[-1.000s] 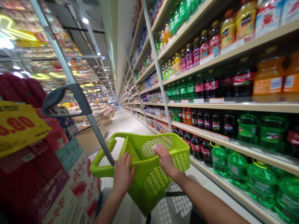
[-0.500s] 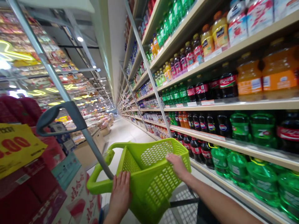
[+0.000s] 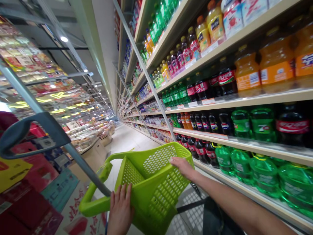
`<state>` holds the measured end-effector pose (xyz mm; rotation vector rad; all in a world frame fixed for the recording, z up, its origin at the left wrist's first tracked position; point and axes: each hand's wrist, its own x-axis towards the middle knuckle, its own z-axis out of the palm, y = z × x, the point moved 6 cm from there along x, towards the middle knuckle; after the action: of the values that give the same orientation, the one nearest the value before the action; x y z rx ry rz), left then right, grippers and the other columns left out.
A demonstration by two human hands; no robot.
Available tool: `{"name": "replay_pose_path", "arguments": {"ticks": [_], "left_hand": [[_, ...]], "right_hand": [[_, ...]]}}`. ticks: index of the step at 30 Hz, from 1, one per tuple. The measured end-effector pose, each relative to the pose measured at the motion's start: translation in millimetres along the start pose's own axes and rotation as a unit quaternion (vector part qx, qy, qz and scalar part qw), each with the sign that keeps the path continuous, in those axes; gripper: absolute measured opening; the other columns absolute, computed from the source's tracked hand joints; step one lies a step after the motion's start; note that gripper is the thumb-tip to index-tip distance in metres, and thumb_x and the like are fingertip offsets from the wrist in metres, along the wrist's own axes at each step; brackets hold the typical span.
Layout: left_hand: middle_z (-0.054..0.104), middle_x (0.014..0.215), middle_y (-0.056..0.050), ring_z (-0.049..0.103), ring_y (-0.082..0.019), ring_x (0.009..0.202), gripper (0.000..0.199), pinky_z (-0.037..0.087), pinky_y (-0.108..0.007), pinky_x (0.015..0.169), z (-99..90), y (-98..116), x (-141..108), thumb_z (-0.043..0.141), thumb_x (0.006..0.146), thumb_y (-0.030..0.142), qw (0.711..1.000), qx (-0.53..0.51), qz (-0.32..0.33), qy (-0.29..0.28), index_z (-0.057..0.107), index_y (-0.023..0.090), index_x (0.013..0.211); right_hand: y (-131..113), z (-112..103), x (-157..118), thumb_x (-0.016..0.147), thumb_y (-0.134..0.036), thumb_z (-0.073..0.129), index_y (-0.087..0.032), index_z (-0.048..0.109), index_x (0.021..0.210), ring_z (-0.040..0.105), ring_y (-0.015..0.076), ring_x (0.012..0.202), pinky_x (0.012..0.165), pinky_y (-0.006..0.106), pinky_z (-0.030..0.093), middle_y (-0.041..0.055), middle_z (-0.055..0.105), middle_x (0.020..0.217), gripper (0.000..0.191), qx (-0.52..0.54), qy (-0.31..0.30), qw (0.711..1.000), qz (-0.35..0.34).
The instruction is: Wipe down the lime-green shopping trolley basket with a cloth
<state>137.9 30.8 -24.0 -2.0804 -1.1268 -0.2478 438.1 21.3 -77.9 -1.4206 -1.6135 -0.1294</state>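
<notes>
A green plastic shopping cart [image 3: 158, 200] with a perforated basket and an inner divider stands right in front of me, tilted in the view. My left hand [image 3: 120, 207] lies over its near left edge, fingers curled over the rim beside the lower end of a grey metal pole [image 3: 84, 164]. On the rim farther right, my right hand [image 3: 182, 167] is closed with its thumb side up. No goods show inside the visible part of the basket. The pole slants to the upper left and carries a dark grey loop handle [image 3: 51, 132].
Long shelves [image 3: 234, 142] of bottled drinks run along the right side, with large green bottles [image 3: 265, 174] at the bottom. Stacked boxes [image 3: 26, 205] and a yellow sign [image 3: 13, 173] crowd the left. A pale floor aisle [image 3: 130, 134] stretches ahead between shelves and display bins.
The cart, pole and shelves have shifted left in the view, and the pole's handle looks larger and nearer the left edge. Both hands keep their places on the cart's rim.
</notes>
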Motion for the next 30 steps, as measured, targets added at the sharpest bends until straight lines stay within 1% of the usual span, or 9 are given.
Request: {"name": "replay_pose_path", "arguments": {"ticks": [2, 4, 6, 10, 12, 16, 20, 26, 30], "left_hand": [[0.048, 0.126, -0.009, 0.033, -0.027, 0.123, 0.059, 0.015, -0.045, 0.106, 0.8, -1.9, -0.1, 0.041, 0.067, 0.011, 1.0, 0.003, 0.001, -0.002, 0.043, 0.014, 0.126], [0.048, 0.126, -0.009, 0.032, -0.027, 0.123, 0.059, 0.015, -0.045, 0.106, 1.3, -3.3, -0.1, 0.041, 0.067, 0.01, 1.0, 0.005, 0.0, -0.005, 0.044, 0.013, 0.126], [0.048, 0.127, -0.009, 0.032, -0.027, 0.124, 0.059, 0.014, -0.045, 0.106, 1.4, -3.2, 0.2, 0.041, 0.067, 0.01, 1.0, 0.004, 0.001, -0.007, 0.043, 0.012, 0.126], [0.047, 0.127, -0.011, 0.031, -0.027, 0.124, 0.059, 0.012, -0.046, 0.106, 0.6, -1.2, 1.6, 0.041, 0.067, 0.011, 1.0, -0.002, -0.012, -0.013, 0.043, 0.012, 0.126], [0.048, 0.127, -0.011, 0.031, -0.027, 0.124, 0.058, 0.013, -0.046, 0.106, -0.9, 0.2, 2.4, 0.04, 0.067, 0.012, 1.0, 0.0, -0.016, -0.014, 0.044, 0.012, 0.125], [0.049, 0.126, -0.011, 0.032, -0.028, 0.123, 0.057, 0.015, -0.046, 0.106, -5.8, 2.2, 3.4, 0.04, 0.067, 0.012, 1.0, 0.008, -0.017, -0.015, 0.045, 0.011, 0.125], [0.049, 0.126, -0.012, 0.032, -0.028, 0.123, 0.057, 0.015, -0.046, 0.106, -9.4, 3.0, 3.1, 0.041, 0.067, 0.011, 1.0, 0.006, -0.015, -0.021, 0.044, 0.011, 0.125], [0.048, 0.125, -0.015, 0.031, -0.03, 0.123, 0.056, 0.014, -0.047, 0.106, -10.1, 6.7, 3.5, 0.044, 0.068, 0.012, 1.0, -0.006, -0.023, -0.012, 0.045, 0.009, 0.124], [0.048, 0.124, -0.015, 0.031, -0.03, 0.123, 0.055, 0.014, -0.048, 0.106, -7.3, 8.7, 4.1, 0.044, 0.069, 0.013, 0.999, -0.014, -0.031, -0.005, 0.045, 0.008, 0.124]], "right_hand": [[-42.5, 31.3, 0.9, 0.083, -0.012, 0.046, -0.029, 0.061, 0.107, 0.051, 0.0141, 0.111, 0.094, 0.03, 0.041, -0.0002, 0.056, 0.12, 0.033, 0.008, -0.06, 0.991, -0.118], [-53.5, 41.6, -3.0, 0.083, -0.011, 0.046, -0.028, 0.057, 0.113, 0.046, 0.0146, 0.117, 0.098, 0.032, 0.037, 0.0007, 0.053, 0.125, 0.036, -0.005, -0.087, 0.979, -0.186], [-25.9, 27.3, -6.2, 0.082, -0.009, 0.046, -0.027, 0.056, 0.114, 0.044, 0.0166, 0.118, 0.099, 0.035, 0.036, 0.0026, 0.053, 0.124, 0.038, -0.038, -0.063, 0.985, -0.153], [62.7, -28.0, -17.6, 0.079, -0.006, 0.044, -0.02, 0.059, 0.112, 0.048, 0.0214, 0.115, 0.096, 0.041, 0.04, 0.0091, 0.056, 0.12, 0.039, -0.103, 0.045, 0.993, 0.038], [77.3, -33.6, -28.3, 0.078, -0.003, 0.04, -0.018, 0.058, 0.114, 0.046, 0.021, 0.116, 0.097, 0.04, 0.04, 0.01, 0.054, 0.122, 0.043, -0.106, 0.072, 0.99, 0.062], [59.6, 14.5, -71.5, 0.073, 0.004, 0.035, -0.022, 0.056, 0.115, 0.044, 0.0174, 0.118, 0.098, 0.038, 0.039, 0.0049, 0.052, 0.125, 0.054, -0.059, 0.066, 0.995, 0.038], [39.9, 59.4, -110.1, 0.075, 0.0, 0.039, -0.024, 0.062, 0.107, 0.055, 0.019, 0.106, 0.089, 0.036, 0.047, 0.0047, 0.059, 0.116, 0.046, -0.003, 0.008, 0.999, 0.049], [-21.5, 12.2, -40.4, 0.079, -0.001, 0.035, -0.02, 0.052, 0.12, 0.041, 0.0172, 0.121, 0.1, 0.038, 0.037, 0.0072, 0.049, 0.128, 0.048, 0.021, 0.082, 0.994, -0.071], [-40.7, 29.8, -39.7, 0.08, 0.0, 0.036, -0.023, 0.052, 0.12, 0.042, 0.0158, 0.12, 0.1, 0.038, 0.037, 0.0049, 0.051, 0.126, 0.049, 0.019, 0.044, 0.993, -0.105]]}}
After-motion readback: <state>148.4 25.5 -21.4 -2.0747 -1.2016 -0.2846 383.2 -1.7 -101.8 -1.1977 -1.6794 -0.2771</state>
